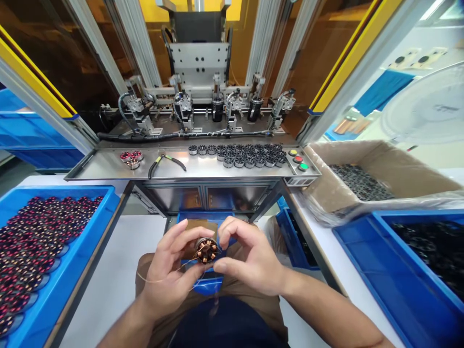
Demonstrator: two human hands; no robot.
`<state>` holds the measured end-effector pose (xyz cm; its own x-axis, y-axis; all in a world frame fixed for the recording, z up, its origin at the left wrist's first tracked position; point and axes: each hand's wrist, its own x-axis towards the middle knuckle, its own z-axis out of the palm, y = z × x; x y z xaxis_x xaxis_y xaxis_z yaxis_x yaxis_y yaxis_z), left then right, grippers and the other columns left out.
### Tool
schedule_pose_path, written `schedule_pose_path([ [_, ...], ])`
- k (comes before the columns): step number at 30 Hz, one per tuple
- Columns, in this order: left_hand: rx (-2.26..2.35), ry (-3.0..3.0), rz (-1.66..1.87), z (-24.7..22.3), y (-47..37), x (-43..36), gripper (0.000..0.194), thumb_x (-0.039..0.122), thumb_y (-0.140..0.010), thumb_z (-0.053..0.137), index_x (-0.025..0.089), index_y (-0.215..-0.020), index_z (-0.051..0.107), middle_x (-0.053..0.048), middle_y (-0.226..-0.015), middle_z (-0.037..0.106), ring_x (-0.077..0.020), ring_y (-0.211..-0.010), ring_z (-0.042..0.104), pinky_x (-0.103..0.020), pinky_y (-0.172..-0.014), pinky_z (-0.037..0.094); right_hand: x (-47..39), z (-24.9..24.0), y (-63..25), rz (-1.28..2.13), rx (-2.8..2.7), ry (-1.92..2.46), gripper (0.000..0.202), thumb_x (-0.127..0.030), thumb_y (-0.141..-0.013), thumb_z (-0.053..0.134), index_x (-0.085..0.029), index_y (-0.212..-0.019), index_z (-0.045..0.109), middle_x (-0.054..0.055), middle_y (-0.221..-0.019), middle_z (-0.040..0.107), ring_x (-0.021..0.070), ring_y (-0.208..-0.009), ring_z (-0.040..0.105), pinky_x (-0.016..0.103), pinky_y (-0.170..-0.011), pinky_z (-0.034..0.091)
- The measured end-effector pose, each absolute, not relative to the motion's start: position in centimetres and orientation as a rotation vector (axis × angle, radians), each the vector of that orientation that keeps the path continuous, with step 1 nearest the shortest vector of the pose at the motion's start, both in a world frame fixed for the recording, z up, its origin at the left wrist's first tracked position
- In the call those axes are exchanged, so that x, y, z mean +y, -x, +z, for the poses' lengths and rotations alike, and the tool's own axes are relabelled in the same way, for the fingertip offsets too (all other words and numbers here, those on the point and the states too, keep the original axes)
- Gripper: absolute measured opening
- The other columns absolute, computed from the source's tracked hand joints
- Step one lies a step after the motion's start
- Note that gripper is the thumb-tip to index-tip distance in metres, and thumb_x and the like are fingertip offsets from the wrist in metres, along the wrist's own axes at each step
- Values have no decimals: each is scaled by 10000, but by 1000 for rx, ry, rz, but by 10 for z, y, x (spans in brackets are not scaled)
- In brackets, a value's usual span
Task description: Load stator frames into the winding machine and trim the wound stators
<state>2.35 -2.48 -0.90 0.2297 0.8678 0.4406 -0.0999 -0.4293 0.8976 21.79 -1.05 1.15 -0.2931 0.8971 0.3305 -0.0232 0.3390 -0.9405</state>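
A round metal part with copper windings is held over the lap, its wound face turned up. My left hand grips it from the left between thumb and fingers. Thin copper wires stick out from it, one running left across my left hand. My right hand is at the right side of the part, fingers curled and thumb extended, with a gap between them. Thumb and index finger are close to the wire ends at the part's right edge; no object shows between them.
Cutters, wound parts and rows of black parts lie on the metal shelf. Blue trays of parts stand at both sides. A carton and coloured buttons are at right.
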Motion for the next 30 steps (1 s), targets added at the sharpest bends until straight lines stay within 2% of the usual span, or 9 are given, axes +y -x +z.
schedule_pose_path([
  [3, 742, -1555, 1338, -8, -24, -27, 807, -45, -804, 661, 396, -1421, 385, -8, -1204, 713, -115, -1042, 698, -192, -897, 564, -14, 9, -210, 1209, -1546, 774, 211, -307, -889, 656, -189, -758, 539, -3, -745, 541, 140, -706, 495, 304, -688, 399],
  [6, 742, -1408, 1298, -8, -23, -26, 748, -18, -816, 672, 402, -1387, 433, -11, -1211, 717, -110, -1008, 711, -179, -872, 568, -18, 2, -206, 1248, -1410, 771, 199, -276, -932, 600, -187, -764, 544, -7, -755, 523, 130, -716, 492, 293, -697, 407],
  [12, 691, -1148, 1136, -15, -21, -22, 410, 99, -849, 683, 272, -1217, 631, -84, -1292, 668, -167, -1024, 698, -231, -851, 590, -25, -9, -203, 1219, -1286, 729, 144, -249, -953, 581, -192, -822, 558, 1, -807, 546, 131, -749, 549, 291, -706, 441],
  [15, 608, -1082, 1125, -18, -23, -20, 454, 203, -805, 750, 235, -1243, 634, -121, -1348, 622, -187, -1023, 676, -261, -870, 579, -28, -13, -201, 1154, -1311, 745, 133, -229, -953, 575, -195, -827, 555, 8, -813, 556, 140, -754, 559, 309, -715, 446],
  [18, 592, -1041, 1180, -18, -28, -20, 619, 347, -666, 862, 214, -1232, 649, -116, -1309, 617, -181, -949, 661, -256, -825, 580, -31, -18, -199, 1089, -1355, 767, 120, -210, -948, 571, -201, -830, 549, 16, -819, 557, 153, -769, 552, 329, -730, 446],
  [21, 761, -1095, 1294, -18, -33, -20, 539, 258, -613, 899, 247, -1115, 703, -45, -1155, 652, -146, -946, 653, -187, -801, 561, -32, -22, -196, 1015, -1408, 769, 110, -195, -933, 578, -206, -829, 545, 16, -802, 548, 155, -759, 530, 323, -705, 431],
  [24, 931, -1284, 1405, -18, -39, -24, 386, 105, -710, 813, 272, -1047, 723, -15, -1073, 672, -128, -1013, 653, -168, -872, 535, -32, -25, -196, 995, -1421, 782, 112, -184, -929, 576, -207, -824, 543, 15, -795, 544, 153, -749, 521, 317, -692, 427],
  [27, 963, -1429, 1482, -19, -41, -29, 453, 56, -731, 775, 276, -1117, 690, -20, -1093, 685, -123, -1005, 662, -168, -863, 543, -31, -24, -197, 1014, -1411, 777, 68, -212, -905, 613, -211, -869, 556, 17, -813, 543, 163, -768, 530, 328, -705, 443],
  [30, 978, -1515, 1498, -22, -40, -32, 505, 30, -709, 778, 267, -1140, 665, -27, -1092, 699, -135, -985, 673, -182, -831, 561, -28, -21, -199, 1010, -1434, 762, 144, -243, -844, 694, -210, -910, 571, 25, -849, 553, 174, -785, 539, 337, -713, 455],
])
